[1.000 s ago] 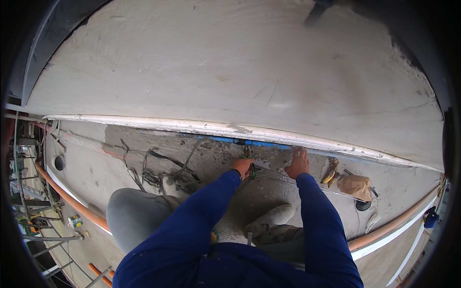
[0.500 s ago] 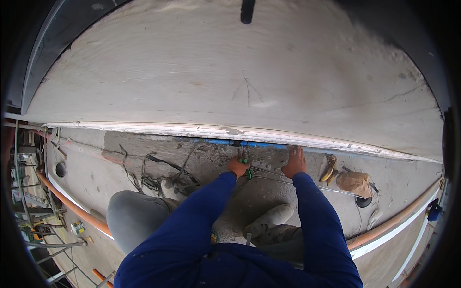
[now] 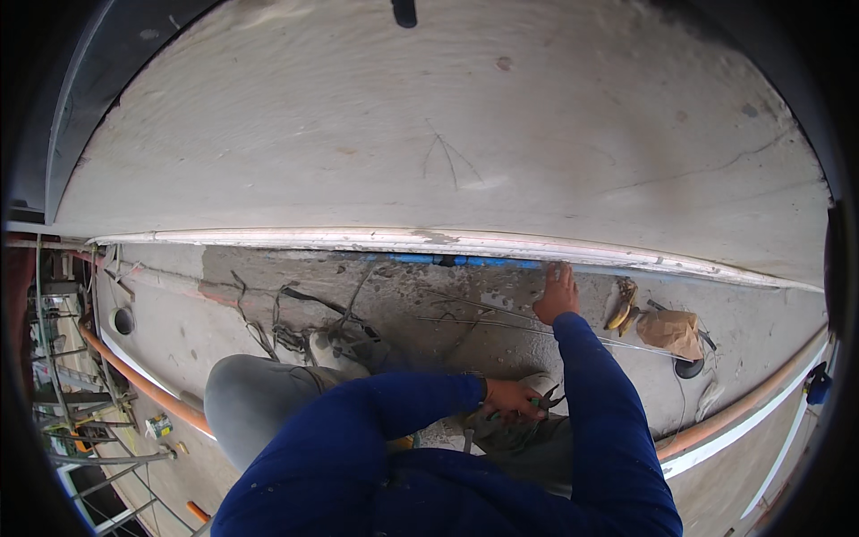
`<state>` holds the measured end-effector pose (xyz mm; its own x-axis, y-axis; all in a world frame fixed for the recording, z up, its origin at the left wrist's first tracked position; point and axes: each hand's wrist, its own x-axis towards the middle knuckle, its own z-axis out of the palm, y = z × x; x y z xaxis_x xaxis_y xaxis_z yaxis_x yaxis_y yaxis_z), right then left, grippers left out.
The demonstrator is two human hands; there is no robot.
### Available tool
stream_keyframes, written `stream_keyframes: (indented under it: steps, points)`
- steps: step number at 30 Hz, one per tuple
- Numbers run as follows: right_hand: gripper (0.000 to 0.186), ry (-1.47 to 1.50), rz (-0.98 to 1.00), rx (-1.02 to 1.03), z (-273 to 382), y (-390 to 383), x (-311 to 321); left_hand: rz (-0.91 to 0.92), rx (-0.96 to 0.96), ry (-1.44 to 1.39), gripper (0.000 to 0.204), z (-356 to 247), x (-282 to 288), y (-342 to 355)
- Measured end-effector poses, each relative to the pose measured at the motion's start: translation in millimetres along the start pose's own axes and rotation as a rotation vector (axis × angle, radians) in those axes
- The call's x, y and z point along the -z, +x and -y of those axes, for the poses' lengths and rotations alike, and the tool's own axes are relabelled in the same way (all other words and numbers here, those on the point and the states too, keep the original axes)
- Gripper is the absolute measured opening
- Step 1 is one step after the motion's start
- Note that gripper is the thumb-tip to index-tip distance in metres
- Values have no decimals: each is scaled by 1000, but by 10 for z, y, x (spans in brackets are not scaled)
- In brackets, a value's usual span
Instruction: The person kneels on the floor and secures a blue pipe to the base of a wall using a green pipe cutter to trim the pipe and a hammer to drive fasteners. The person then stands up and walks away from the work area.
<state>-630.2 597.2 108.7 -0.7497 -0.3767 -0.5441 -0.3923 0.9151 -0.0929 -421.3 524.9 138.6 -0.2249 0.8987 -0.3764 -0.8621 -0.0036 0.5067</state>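
My left hand [image 3: 512,401] is closed around green-handled pliers [image 3: 540,404], low in the middle above my lap, with the dark jaws pointing right. My right hand [image 3: 559,292] reaches up with extended, slightly bent fingers at the blue pipe [image 3: 501,261], which runs along the foot of the white ledge [image 3: 376,237] and has a dark fitting [image 3: 444,260] in it. Thin metal rods [image 3: 474,324] lie on the wet, rough concrete below it, passing beside my right hand.
Tangled dark straps [image 3: 295,331] lie left. At right are yellow-brown bananas [image 3: 620,304], a paper bag [image 3: 671,333] and a round black pipe opening [image 3: 689,367]. An orange pipe [image 3: 143,378] runs along the left edge beside metal scaffolding [image 3: 58,358]. A pale wall [image 3: 358,107] fills the top.
My left hand has pulled the green pliers away from the pipe fitting, down and to the right toward my lap. My right hand stays by the blue pipe, shifted slightly up in the picture.
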Motion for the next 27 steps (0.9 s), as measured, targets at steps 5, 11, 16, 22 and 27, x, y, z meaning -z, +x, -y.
stream_keyframes:
  steps: [5,11,16,22,27]
  points:
    - [104,-9,9,2,-54,0,7,-320,-180,335,58,207,-625,124]
    - [103,6,22,-4,-65,3,-9,-111,156,401,41,-38,-668,-449]
    - [102,29,22,-12,-73,-14,4,-68,212,-10,27,170,-615,-617]
    - [100,33,13,-7,-100,-10,-6,-21,129,-16,22,418,-366,-563]
    - [102,57,-42,11,-176,17,-81,-310,-21,-247,20,543,435,-749]
